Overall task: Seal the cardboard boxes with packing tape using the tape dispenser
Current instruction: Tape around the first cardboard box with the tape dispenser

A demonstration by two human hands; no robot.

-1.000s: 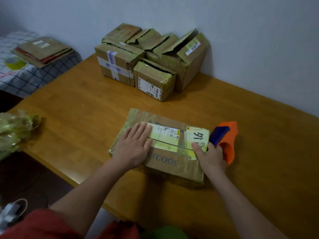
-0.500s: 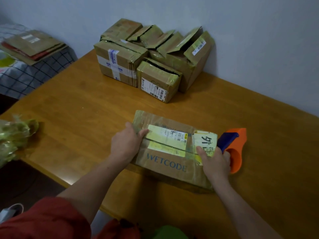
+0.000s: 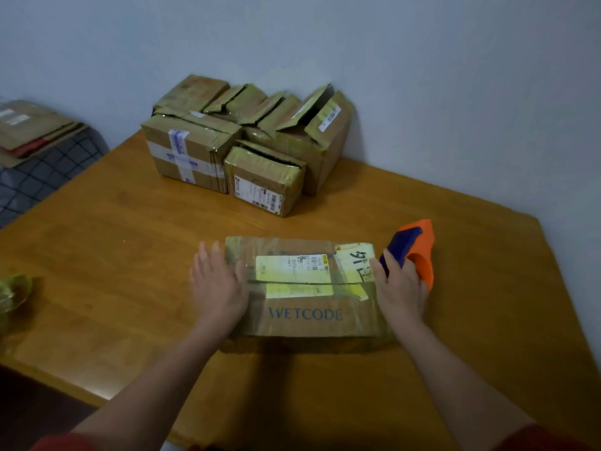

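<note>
WETCODE box [image 3: 305, 315] lies flat on the wooden table [image 3: 130, 255], its long axis running left to right before the person. The lettering reads upright toward them and the top seam [image 3: 292, 282] follows that axis. Well behind it a pile of cardboard boxes [image 3: 195, 151] waits, several with flaps raised, so most sealing looks undone. Left hand [image 3: 218, 288] lies flat, fingers straight, at the box's left end. Right hand [image 3: 401, 288] grips the tape dispenser [image 3: 419, 252] at its right end.
</note>
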